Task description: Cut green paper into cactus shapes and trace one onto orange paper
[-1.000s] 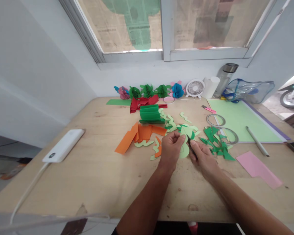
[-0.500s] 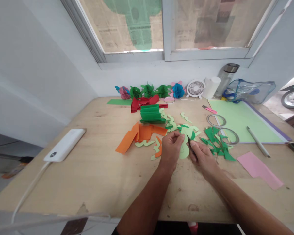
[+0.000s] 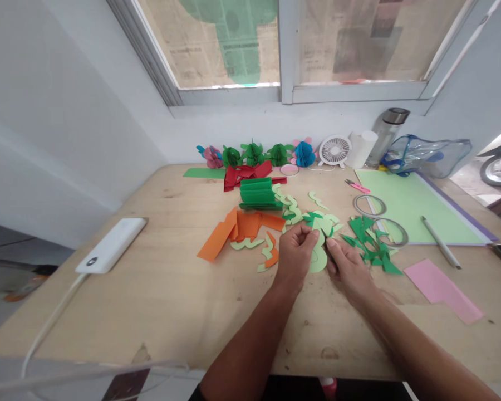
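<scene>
My left hand (image 3: 296, 249) is closed, thumb and fingers pinching a light green paper piece (image 3: 318, 259) with a rounded, scalloped edge. At that paper's right side, my right hand (image 3: 349, 264) grips small dark scissors (image 3: 323, 234); their handles are mostly hidden by the fingers. Wavy light green paper strips (image 3: 291, 206) lie just beyond the left hand. Dark green paper scraps (image 3: 376, 245) are heaped to the right of my right hand. Orange paper pieces (image 3: 247, 225) and a pleated green paper stack (image 3: 256, 193) sit to the left and behind.
Folded paper figures (image 3: 253, 153) line the wall beside a white fan (image 3: 334, 150) and a bottle (image 3: 386, 136). Right of the hands are tape rolls (image 3: 369, 205), a grey pen (image 3: 440, 242) and pink paper (image 3: 440, 289). A white power bank (image 3: 112, 245) with a cable lies left.
Both hands and the light green paper have shifted very slightly to the right in view. The scissors stay at the paper's right edge.
</scene>
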Demonstrator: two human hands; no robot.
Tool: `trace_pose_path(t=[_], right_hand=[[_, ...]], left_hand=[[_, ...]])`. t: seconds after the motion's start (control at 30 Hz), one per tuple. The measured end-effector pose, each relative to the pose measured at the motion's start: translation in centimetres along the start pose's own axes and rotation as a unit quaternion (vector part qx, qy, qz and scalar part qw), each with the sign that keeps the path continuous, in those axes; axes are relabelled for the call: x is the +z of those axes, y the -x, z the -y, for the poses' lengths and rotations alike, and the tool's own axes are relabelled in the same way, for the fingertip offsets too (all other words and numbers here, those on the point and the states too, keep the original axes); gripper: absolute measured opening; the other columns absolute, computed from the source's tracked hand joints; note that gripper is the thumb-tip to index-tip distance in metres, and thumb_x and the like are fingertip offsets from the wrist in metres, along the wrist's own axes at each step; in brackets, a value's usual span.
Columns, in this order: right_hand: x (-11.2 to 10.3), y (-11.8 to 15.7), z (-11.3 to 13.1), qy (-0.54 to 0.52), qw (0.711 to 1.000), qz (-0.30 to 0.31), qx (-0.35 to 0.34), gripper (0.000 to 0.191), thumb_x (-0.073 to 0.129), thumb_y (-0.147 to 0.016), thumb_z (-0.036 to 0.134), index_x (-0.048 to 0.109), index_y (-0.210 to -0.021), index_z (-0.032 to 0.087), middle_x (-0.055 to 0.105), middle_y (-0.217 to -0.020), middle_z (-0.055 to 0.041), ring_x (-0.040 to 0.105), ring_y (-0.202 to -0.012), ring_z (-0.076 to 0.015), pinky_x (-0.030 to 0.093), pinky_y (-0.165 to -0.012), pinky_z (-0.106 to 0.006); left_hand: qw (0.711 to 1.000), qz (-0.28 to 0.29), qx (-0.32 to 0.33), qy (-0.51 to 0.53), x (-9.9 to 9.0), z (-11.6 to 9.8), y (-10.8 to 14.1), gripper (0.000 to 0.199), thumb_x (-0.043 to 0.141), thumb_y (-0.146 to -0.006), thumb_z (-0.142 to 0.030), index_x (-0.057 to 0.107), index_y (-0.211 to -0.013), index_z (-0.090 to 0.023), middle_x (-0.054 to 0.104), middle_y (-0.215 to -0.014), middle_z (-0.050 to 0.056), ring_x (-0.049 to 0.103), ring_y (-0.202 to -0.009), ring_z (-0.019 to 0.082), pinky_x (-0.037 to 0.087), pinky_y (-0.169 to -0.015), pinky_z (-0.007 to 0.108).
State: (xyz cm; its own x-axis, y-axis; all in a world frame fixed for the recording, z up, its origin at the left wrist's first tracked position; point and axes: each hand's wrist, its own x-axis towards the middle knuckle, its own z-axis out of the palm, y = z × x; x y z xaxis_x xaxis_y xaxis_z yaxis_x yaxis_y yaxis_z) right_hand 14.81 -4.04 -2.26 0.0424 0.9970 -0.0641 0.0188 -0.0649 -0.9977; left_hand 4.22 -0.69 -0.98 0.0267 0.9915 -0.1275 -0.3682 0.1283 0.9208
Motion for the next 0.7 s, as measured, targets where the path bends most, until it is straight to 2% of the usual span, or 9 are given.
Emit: trace_pose_path(t=[0.37,0.7], right_hand=[[0.01,-0.14,-0.18,0.008,1.0,0.003,-0.001,0.046,0.049,-0.086,0.059,0.041,-0.06,0.023,0.034,-0.045,0.006,0.026,-0.042,-0.0104,0.02,-0.041,-0.026],[-0.15,-0.21,-0.21,-0.007,1.0,0.0,0.004,0.048,0.05,-0.086,0.059,0.039,-0.058,0.022,0.033,-0.047,0.0061,0.026,-0.045,-0.0097,0.02,-0.044,-0.026]], left_hand=[[1.0,-0.017,0.0,0.013,0.05,-0.3,-0.1,0.019,0.069,-0.063,-0.03,0.057,-0.062,-0.015,0.053,-0.054,-0.004,0.043,-0.049,0.007,0.035,-0.05,0.02],[1.0,0.007,0.011,-0.008,-0.01,-0.24,-0.06,0.019,0.068,-0.065,-0.029,0.054,-0.06,-0.016,0.05,-0.053,-0.005,0.04,-0.049,0.007,0.032,-0.05,0.02]])
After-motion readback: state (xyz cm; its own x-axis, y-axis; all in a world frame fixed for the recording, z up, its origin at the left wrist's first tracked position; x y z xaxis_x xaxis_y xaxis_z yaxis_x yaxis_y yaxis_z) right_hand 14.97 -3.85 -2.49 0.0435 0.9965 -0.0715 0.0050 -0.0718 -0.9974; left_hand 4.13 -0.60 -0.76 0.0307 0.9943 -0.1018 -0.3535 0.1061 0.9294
